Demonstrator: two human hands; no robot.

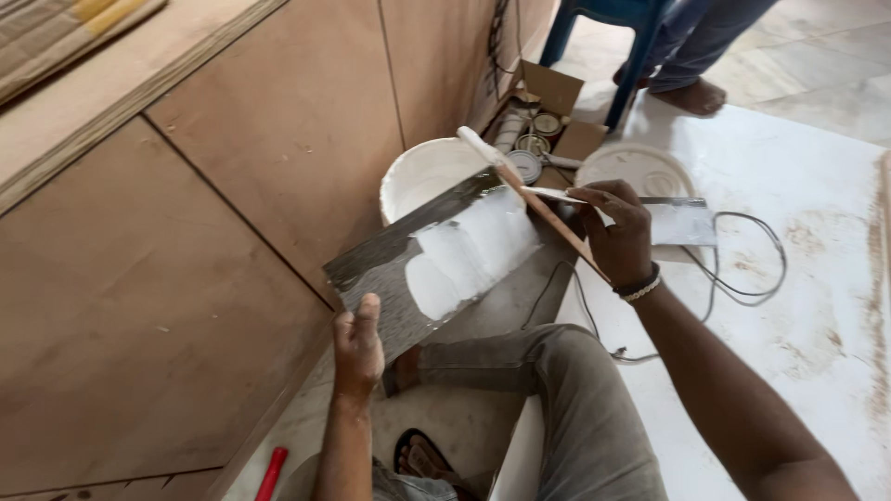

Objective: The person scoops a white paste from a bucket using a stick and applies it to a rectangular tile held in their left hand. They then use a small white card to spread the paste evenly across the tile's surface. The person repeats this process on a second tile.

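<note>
The left hand (358, 348), lower centre of the frame, grips the near corner of a flat board (436, 260) and tilts it over the white bucket (422, 176), probably so drips fall in. The board sits mid-frame, half coated in white paste. The right hand (620, 232), right of centre, closes around a wooden stick (538, 199) and a thin blade, the stick's whitened end resting on the board. A lid (640, 170) lies beyond, and a box of tins (543, 125) just above the bucket.

Your left hand (358, 351) holds the panel (436, 260) before you; bucket (422, 176) behind it, lid (636, 169) right, box (548, 125) between, behind them.
</note>
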